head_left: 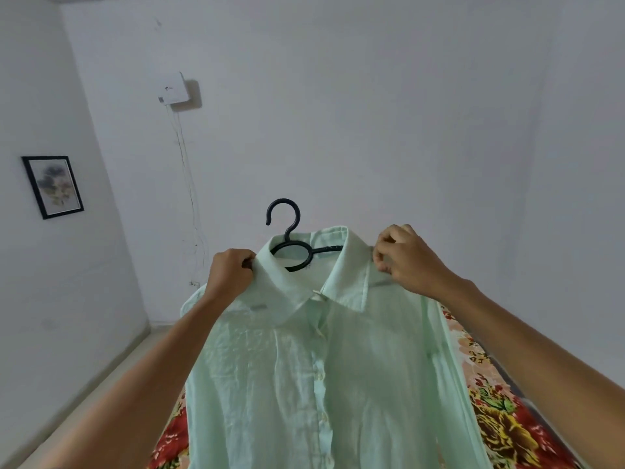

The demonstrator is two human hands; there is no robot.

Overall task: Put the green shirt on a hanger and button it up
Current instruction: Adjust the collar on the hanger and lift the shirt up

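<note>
My left hand [230,270] – fingers curled, pinching shoulder seam of green shirt [304,367] just beside collar. My right hand [406,262] – thumb and fingertips pinching opposite shoulder by collar edge. Shirt raised in front of me, on black hanger [287,231], hook upright above neckline, placket buttoned down front. Floral bedspread [500,424] below, framed picture [52,186] on left wall.

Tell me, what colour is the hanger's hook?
The hook is black, clearest in the head view.
</note>
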